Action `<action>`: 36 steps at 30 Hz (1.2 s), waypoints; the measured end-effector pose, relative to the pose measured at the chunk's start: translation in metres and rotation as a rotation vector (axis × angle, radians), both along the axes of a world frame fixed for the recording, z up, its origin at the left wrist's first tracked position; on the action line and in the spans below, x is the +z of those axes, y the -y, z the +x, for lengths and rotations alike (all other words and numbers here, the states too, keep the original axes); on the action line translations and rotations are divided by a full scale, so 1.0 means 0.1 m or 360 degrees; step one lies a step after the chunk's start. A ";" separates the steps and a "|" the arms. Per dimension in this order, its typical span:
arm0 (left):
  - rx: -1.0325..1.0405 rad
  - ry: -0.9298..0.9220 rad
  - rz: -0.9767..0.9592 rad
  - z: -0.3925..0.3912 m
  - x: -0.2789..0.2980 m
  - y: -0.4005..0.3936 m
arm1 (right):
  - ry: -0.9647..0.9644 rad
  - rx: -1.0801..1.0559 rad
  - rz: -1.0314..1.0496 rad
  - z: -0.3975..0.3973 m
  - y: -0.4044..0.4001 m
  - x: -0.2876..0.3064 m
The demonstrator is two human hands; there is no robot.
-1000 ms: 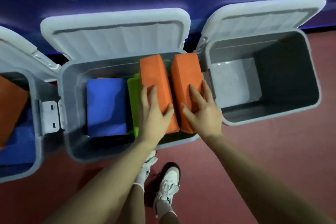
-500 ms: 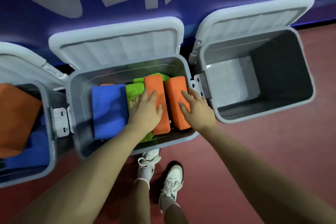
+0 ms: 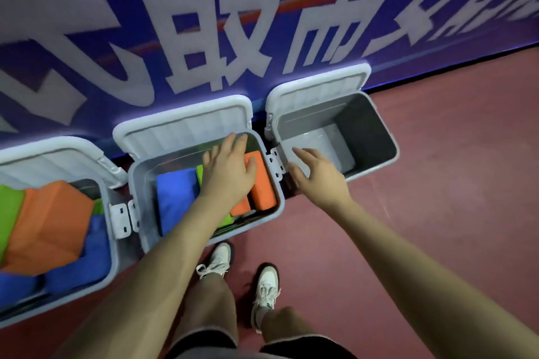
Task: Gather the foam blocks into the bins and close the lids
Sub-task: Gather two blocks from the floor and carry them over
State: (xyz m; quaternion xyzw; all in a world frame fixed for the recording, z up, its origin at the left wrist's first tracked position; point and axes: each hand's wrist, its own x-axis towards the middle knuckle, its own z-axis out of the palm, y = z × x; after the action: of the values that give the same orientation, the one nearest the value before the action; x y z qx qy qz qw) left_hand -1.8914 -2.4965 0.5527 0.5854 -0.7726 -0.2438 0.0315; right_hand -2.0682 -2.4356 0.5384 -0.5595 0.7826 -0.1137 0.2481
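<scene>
Left hand, fingers straight, lies over orange blocks in middle bin; right hand relaxed, holding nothing.

Both bare arms reach forward, the left hand spread flat with palm down, the right hand relaxed, fingers loosely extended.

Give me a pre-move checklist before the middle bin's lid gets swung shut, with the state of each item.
1. Blocks below the middle bin rim: ok, the orange block and blue block sit inside.
2. Left hand out of the bin: not ok, it reaches over the blocks.
3. Right hand free: ok, open, holding nothing.
4. Middle lid open and reachable: ok, leaning on the wall.
5. Latch unobstructed: cannot tell.
6. Right bin: empty, no blocks in it.
</scene>
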 end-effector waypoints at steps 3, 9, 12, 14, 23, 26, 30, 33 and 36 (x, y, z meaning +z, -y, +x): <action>-0.0148 -0.0037 -0.0016 0.06 0.39 -0.14 | 0.0010 -0.0132 -0.0049 0.07 -0.30 0.30; -0.0578 -0.0080 -0.0005 0.19 0.76 -0.31 | -0.0176 -0.0352 -0.0115 0.33 -0.76 0.64; -0.0828 -0.0044 -0.0026 0.26 0.85 -0.41 | -0.0220 -0.0521 -0.0161 0.54 -0.99 0.70; -0.1021 -0.0020 -0.0043 0.27 0.90 -0.48 | -0.0221 -0.0691 -0.0176 0.70 -1.19 0.72; -0.1883 0.0046 -0.0042 0.01 1.00 -1.37 | -0.0311 -0.1524 -0.0073 1.34 -2.74 0.86; -0.2201 0.0025 -0.0065 -0.10 1.05 -1.97 | -0.0376 -0.1809 -0.0023 1.60 -3.41 0.94; -0.2604 -0.0016 -0.0059 -0.13 1.12 -2.95 | -0.0435 -0.2210 0.0035 2.12 -4.35 0.99; -0.2908 -0.0062 -0.0043 0.01 1.16 -3.81 | -0.0460 -0.2542 0.0088 2.63 -5.10 1.03; -0.3197 -0.0126 -0.0050 0.28 1.19 -4.77 | -0.0498 -0.2825 0.0134 3.23 -5.88 1.08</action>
State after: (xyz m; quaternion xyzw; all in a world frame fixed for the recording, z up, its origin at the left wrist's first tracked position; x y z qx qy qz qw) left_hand -1.8632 -2.0192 0.6716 -0.3466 -0.9099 -0.1665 -0.1555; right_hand -1.7453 -1.8478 0.6461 0.2507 0.9550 -0.1572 -0.0200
